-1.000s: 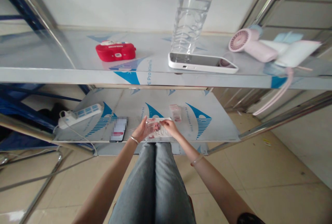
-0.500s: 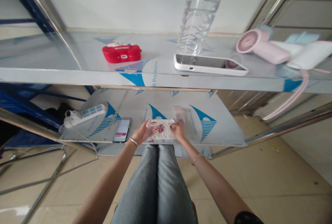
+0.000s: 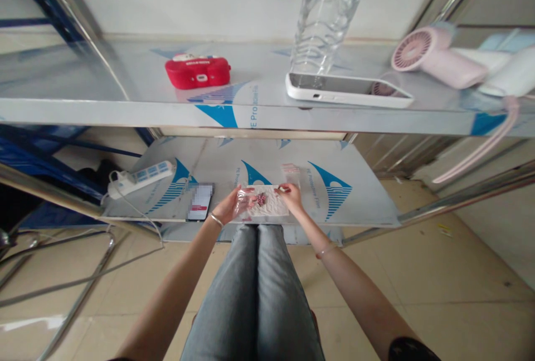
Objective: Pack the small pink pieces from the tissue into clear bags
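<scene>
On the lower shelf before my lap lies a white, crinkled flat piece (image 3: 273, 206), apparently inside clear plastic. A small dark red item with pale dots (image 3: 261, 199) rests on its left half. My left hand (image 3: 227, 208) grips the left end of the clear plastic bag (image 3: 242, 202), thumb and fingers closed on it. At the upper right corner of the white piece, my right hand (image 3: 291, 196) is closed in a pinch; what sits between its fingertips is too small to make out. A small clear bag with red stripes (image 3: 291, 169) lies just beyond the right hand.
Left of my hands are a phone (image 3: 200, 201) and a white power strip (image 3: 144, 177) with a cable. The upper shelf (image 3: 137, 110) overhangs behind, carrying a red case (image 3: 198, 73), a water bottle (image 3: 328, 21), a white-edged phone (image 3: 346, 91) and a pink handheld fan (image 3: 438, 57).
The camera has tilted slightly, so the upper shelf sits higher in the picture. My right fingers have shifted a little on the white piece's upper right corner. My left hand stays at the left end.
</scene>
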A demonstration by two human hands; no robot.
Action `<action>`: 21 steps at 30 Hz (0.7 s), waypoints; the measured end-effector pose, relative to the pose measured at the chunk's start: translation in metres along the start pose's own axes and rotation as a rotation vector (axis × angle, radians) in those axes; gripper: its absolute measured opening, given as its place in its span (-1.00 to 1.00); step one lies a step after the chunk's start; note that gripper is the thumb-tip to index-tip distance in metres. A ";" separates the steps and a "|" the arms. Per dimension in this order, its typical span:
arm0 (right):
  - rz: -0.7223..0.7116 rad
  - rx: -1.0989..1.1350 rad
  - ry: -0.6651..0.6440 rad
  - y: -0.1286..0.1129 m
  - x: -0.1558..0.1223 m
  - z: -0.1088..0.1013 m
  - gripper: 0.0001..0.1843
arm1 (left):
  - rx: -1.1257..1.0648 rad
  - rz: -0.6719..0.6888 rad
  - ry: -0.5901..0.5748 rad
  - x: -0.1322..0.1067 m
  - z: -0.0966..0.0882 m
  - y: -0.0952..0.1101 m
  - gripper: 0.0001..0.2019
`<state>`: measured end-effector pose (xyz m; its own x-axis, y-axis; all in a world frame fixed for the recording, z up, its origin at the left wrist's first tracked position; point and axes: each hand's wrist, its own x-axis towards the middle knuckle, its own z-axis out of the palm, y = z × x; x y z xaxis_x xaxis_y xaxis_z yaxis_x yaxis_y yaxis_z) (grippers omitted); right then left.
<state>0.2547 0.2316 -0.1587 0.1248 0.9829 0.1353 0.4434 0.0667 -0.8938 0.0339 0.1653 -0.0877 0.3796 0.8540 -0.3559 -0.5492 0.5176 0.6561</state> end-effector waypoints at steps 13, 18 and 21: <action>-0.163 0.298 -0.816 -0.122 -0.014 -0.036 -0.68 | 0.120 -0.025 -0.199 -0.008 0.021 -0.002 -0.63; -0.173 0.284 -0.853 -0.123 -0.023 -0.040 -0.69 | 0.119 -0.057 -0.247 -0.012 0.022 -0.006 -0.63; -0.210 0.258 -0.873 -0.128 -0.026 -0.044 -0.69 | 0.115 -0.067 -0.273 -0.013 0.024 -0.007 -0.63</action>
<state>0.2336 0.1901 -0.0293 -0.6929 0.7205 0.0295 0.1577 0.1913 -0.9688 0.0503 0.1492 -0.0720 0.6064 0.7644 -0.2189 -0.4347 0.5492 0.7137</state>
